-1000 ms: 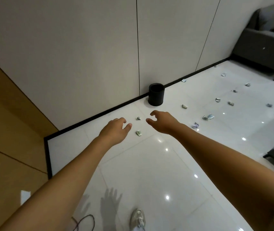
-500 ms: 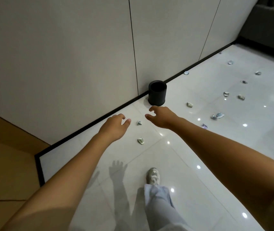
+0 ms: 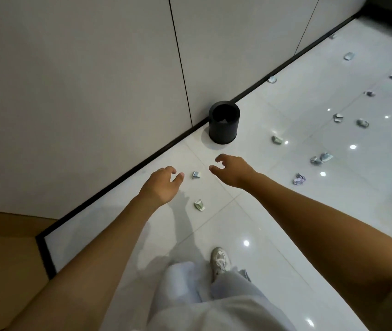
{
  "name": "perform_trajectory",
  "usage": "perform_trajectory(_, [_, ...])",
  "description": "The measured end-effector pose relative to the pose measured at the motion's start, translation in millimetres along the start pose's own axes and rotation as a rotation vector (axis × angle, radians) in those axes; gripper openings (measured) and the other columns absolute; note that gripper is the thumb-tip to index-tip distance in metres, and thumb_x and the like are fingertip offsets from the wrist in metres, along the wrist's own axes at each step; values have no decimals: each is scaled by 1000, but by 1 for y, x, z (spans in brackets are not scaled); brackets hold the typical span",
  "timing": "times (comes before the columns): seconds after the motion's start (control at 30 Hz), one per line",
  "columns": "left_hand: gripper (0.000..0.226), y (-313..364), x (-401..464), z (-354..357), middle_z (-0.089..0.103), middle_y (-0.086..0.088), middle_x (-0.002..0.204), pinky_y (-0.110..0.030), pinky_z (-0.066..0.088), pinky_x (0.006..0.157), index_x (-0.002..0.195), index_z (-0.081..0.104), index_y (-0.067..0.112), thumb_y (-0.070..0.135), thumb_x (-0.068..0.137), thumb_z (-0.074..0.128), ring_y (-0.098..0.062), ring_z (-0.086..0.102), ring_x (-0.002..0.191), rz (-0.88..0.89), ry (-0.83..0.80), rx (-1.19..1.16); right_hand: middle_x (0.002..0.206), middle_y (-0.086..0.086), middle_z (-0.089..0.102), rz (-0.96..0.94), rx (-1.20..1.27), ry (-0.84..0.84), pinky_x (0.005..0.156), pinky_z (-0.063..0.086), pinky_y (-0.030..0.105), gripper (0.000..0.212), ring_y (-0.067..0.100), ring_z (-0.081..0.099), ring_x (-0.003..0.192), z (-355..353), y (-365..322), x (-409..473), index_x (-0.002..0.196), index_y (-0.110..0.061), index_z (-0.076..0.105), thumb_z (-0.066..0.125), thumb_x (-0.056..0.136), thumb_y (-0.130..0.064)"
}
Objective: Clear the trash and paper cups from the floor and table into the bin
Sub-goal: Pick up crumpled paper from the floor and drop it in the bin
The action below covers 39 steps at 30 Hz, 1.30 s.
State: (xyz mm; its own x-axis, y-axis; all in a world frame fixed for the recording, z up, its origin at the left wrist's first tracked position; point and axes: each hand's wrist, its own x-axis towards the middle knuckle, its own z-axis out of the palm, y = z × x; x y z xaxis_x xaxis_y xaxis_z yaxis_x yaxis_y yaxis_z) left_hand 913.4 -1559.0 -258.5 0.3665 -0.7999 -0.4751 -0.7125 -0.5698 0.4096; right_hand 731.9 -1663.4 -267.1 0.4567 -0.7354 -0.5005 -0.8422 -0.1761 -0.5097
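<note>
Between my hands, a scrap (image 3: 196, 174) lies on the floor (image 3: 249, 211), nearer my left hand (image 3: 160, 187). Both it and my right hand (image 3: 232, 169) are loosely curled, empty. Beyond stands the bin (image 3: 224, 129).

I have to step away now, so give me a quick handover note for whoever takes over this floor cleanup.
Left hand and right hand: both open, holding nothing, out over the floor.
Black bin stands against the wall; something pale lies inside.
Nearest crumpled scraps: one between the hands, one closer to the feet.
Left: those two, plus the scraps scattered to the right, such as. No table in view.
</note>
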Motion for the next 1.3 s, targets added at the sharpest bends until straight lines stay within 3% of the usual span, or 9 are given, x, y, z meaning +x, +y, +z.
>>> perform_trajectory(0.17, [43, -6, 61, 1, 59, -8, 120, -24, 36, 84, 122, 53, 13, 46, 95, 46, -22, 52, 112, 45, -46, -41, 132, 10, 55, 102, 108, 6, 96, 40, 34, 50, 26, 48, 124, 4, 7, 46, 136, -17, 44, 45, 96, -46])
perform_trajectory(0.47, [43, -19, 204, -20, 55, -8, 128, -30, 39, 95, 124, 54, 13, 45, 95, 46, -23, 50, 119, 147, -240, 54, 131, 10, 55, 360, 412, 107, 89, 41, 30, 49, 26, 53, 117, 36, -13, 141, 136, -18, 45, 48, 95, -44])
perform_trajectory(0.77, [38, -56, 324, -34, 56, -6, 131, -23, 34, 90, 121, 57, 14, 41, 96, 47, -22, 51, 120, 247, -475, 209, 134, 9, 53, 709, 789, 264, 94, 41, 32, 51, 24, 52, 120, 102, -44, 205, 136, -18, 45, 59, 90, -36])
perform_trajectory(1.0, [35, -97, 378, 26, 56, -4, 132, -23, 34, 88, 121, 58, 15, 37, 95, 48, -20, 51, 120, 178, -642, 244, 136, 4, 51, 826, 917, 370, 102, 41, 34, 56, 22, 49, 123, 185, -23, 235, 136, -20, 45, 68, 85, -25])
perform_trajectory(1.3, [22, -186, 471, 176, 64, -1, 110, -25, 38, 87, 106, 64, 15, 30, 94, 53, -17, 57, 105, 138, -657, 211, 139, 3, 49, 899, 917, 368, 100, 39, 32, 62, 22, 48, 124, 365, 94, 337, 137, -21, 43, 71, 82, -24])
